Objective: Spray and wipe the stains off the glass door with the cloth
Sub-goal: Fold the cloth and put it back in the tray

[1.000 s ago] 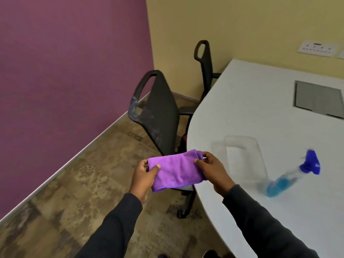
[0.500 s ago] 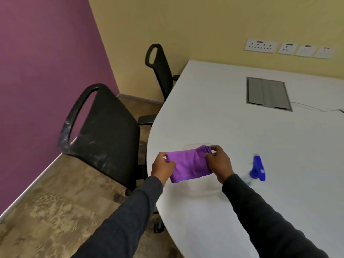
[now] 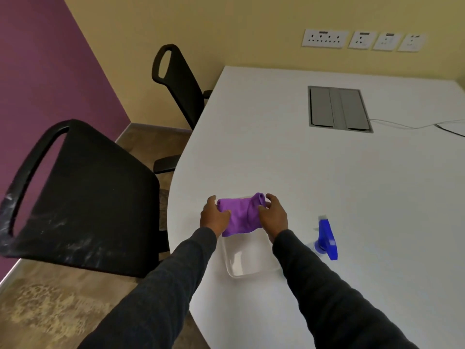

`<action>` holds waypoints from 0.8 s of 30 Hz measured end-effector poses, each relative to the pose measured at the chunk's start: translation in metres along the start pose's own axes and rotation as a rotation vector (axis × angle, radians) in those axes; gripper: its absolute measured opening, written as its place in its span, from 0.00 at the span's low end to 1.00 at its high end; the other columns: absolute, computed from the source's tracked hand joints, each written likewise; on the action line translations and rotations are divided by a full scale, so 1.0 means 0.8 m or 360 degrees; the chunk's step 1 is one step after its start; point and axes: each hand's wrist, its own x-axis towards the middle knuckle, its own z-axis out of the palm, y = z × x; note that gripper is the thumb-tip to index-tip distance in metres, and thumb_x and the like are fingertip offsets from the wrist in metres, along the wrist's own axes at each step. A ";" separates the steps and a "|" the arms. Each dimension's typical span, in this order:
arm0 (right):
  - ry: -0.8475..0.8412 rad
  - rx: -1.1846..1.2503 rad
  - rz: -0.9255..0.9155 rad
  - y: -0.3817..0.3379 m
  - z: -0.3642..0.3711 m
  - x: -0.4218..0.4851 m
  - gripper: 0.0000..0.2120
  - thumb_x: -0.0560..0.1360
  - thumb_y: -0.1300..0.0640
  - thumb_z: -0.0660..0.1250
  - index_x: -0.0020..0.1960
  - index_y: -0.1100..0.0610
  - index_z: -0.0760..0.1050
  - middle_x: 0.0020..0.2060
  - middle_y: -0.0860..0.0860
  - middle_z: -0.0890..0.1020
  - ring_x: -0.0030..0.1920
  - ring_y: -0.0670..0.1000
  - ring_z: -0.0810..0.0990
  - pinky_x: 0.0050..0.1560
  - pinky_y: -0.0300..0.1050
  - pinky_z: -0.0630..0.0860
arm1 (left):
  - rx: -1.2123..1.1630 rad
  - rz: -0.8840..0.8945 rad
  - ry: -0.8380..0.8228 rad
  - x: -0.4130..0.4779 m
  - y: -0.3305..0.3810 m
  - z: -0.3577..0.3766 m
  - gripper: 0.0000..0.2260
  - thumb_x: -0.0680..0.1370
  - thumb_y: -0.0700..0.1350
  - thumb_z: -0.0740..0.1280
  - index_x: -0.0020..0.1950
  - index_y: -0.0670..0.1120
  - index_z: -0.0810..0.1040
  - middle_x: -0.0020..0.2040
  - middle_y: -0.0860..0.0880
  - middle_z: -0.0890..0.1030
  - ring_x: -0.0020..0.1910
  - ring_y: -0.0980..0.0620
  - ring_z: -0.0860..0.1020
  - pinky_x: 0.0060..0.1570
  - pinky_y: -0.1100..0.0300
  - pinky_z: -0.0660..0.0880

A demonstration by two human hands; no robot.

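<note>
Fingers (image 3: 273, 199) and thumbs of both hands curl round the purple cloth (image 3: 239, 217). The left hand (image 3: 214, 219) pinches its left edge and the right hand (image 3: 275, 217) grips its bunched right end. The cloth spans between them over the far end of the clear tray (image 3: 244, 267); whether it touches the tray I cannot tell. The glass door is not in view.

The risks, as I judge them:
- **Table:** the white table (image 3: 327, 172) curves away close to the left hand. A cloth let go carelessly could slip off that edge to the floor (image 3: 63, 311) and pick up grit that would smear glass.
- **Tray:** it looks light and is hard to see, so a dragging arm could shove it along.
- **Spray bottle:** the spray bottle (image 3: 327, 238) sits just beside the right sleeve (image 3: 327, 285), and a sideways reach might knock it.

There are 2 containers. The tray looks empty where it shows below the cloth. Only the bottle's blue trigger head shows clearly, so I cannot make out its contents.
</note>
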 end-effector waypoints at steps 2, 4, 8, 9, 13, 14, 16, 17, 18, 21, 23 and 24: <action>-0.0017 -0.0071 -0.0038 0.004 -0.003 0.000 0.27 0.83 0.55 0.63 0.79 0.57 0.61 0.75 0.57 0.70 0.73 0.60 0.71 0.73 0.54 0.70 | 0.0072 0.0001 0.0064 0.003 -0.007 -0.001 0.31 0.78 0.44 0.69 0.78 0.48 0.60 0.74 0.43 0.67 0.71 0.40 0.71 0.67 0.45 0.73; -0.0011 -0.0124 -0.0105 0.010 -0.008 -0.008 0.27 0.83 0.51 0.64 0.79 0.57 0.61 0.76 0.56 0.69 0.74 0.59 0.70 0.72 0.52 0.70 | 0.0092 -0.0026 0.0070 0.001 -0.019 -0.004 0.30 0.78 0.45 0.69 0.78 0.48 0.61 0.74 0.43 0.67 0.71 0.41 0.70 0.68 0.46 0.72; -0.0050 -0.0141 -0.0216 0.036 -0.017 -0.044 0.23 0.82 0.47 0.64 0.73 0.55 0.68 0.68 0.53 0.77 0.65 0.53 0.78 0.63 0.45 0.75 | 0.0122 -0.0098 0.0001 -0.014 -0.048 -0.003 0.28 0.78 0.47 0.69 0.76 0.48 0.64 0.73 0.43 0.68 0.69 0.41 0.72 0.66 0.48 0.74; -0.0064 -0.0132 -0.0220 0.043 -0.020 -0.055 0.21 0.82 0.47 0.64 0.71 0.55 0.70 0.66 0.52 0.78 0.63 0.52 0.79 0.64 0.46 0.77 | 0.0113 -0.0105 -0.0009 -0.018 -0.055 -0.002 0.28 0.78 0.47 0.70 0.76 0.47 0.64 0.73 0.43 0.69 0.68 0.41 0.72 0.65 0.48 0.74; -0.0066 -0.0043 -0.0144 0.073 -0.044 -0.106 0.14 0.81 0.46 0.65 0.62 0.52 0.77 0.54 0.45 0.83 0.55 0.46 0.82 0.51 0.34 0.77 | 0.0094 -0.0128 -0.0055 -0.038 -0.075 0.006 0.27 0.78 0.47 0.70 0.75 0.47 0.65 0.72 0.43 0.70 0.67 0.42 0.73 0.64 0.50 0.74; -0.0053 -0.0031 -0.0099 0.082 -0.052 -0.116 0.12 0.81 0.46 0.66 0.59 0.51 0.78 0.52 0.44 0.83 0.55 0.46 0.82 0.49 0.35 0.77 | 0.0093 -0.0133 -0.0070 -0.043 -0.079 0.008 0.28 0.78 0.48 0.71 0.75 0.48 0.65 0.72 0.43 0.70 0.67 0.42 0.73 0.64 0.51 0.74; -0.0078 -0.0028 0.0009 0.100 -0.070 -0.133 0.11 0.79 0.44 0.67 0.56 0.49 0.79 0.50 0.45 0.84 0.53 0.48 0.83 0.53 0.43 0.81 | 0.0102 -0.0134 -0.0098 -0.053 -0.085 0.012 0.28 0.78 0.48 0.71 0.75 0.47 0.65 0.72 0.43 0.70 0.67 0.43 0.73 0.63 0.51 0.74; -0.0144 -0.0045 0.0079 0.107 -0.080 -0.138 0.12 0.78 0.42 0.67 0.55 0.49 0.80 0.50 0.46 0.85 0.52 0.49 0.84 0.55 0.47 0.82 | 0.0105 -0.0135 -0.0108 -0.057 -0.088 0.014 0.28 0.78 0.48 0.71 0.75 0.47 0.64 0.72 0.43 0.70 0.67 0.43 0.73 0.63 0.51 0.74; -0.0235 -0.0069 0.0160 0.110 -0.092 -0.142 0.13 0.78 0.41 0.68 0.55 0.49 0.80 0.49 0.47 0.85 0.51 0.49 0.84 0.56 0.50 0.83 | 0.0107 -0.0137 -0.0118 -0.061 -0.090 0.016 0.28 0.78 0.48 0.70 0.75 0.47 0.64 0.72 0.43 0.70 0.67 0.42 0.73 0.64 0.51 0.73; -0.0373 -0.0278 0.0401 0.115 -0.124 -0.144 0.20 0.76 0.37 0.67 0.53 0.53 0.80 0.49 0.51 0.86 0.50 0.52 0.85 0.54 0.49 0.82 | 0.0106 -0.0154 -0.0161 -0.070 -0.095 0.022 0.28 0.78 0.48 0.70 0.76 0.47 0.64 0.72 0.42 0.69 0.68 0.42 0.72 0.65 0.51 0.73; -0.0303 -0.0578 0.0456 0.117 -0.138 -0.140 0.27 0.74 0.32 0.65 0.55 0.56 0.80 0.48 0.53 0.85 0.50 0.54 0.84 0.52 0.49 0.82 | 0.0113 -0.0158 -0.0191 -0.076 -0.097 0.026 0.28 0.79 0.47 0.70 0.76 0.47 0.63 0.73 0.42 0.69 0.68 0.42 0.72 0.65 0.51 0.72; -0.0226 -0.0730 0.0442 0.117 -0.142 -0.137 0.31 0.73 0.31 0.65 0.57 0.57 0.79 0.49 0.53 0.84 0.49 0.54 0.83 0.51 0.48 0.82 | 0.0117 -0.0160 -0.0198 -0.078 -0.099 0.028 0.29 0.79 0.47 0.69 0.77 0.47 0.62 0.73 0.42 0.69 0.69 0.42 0.72 0.66 0.51 0.72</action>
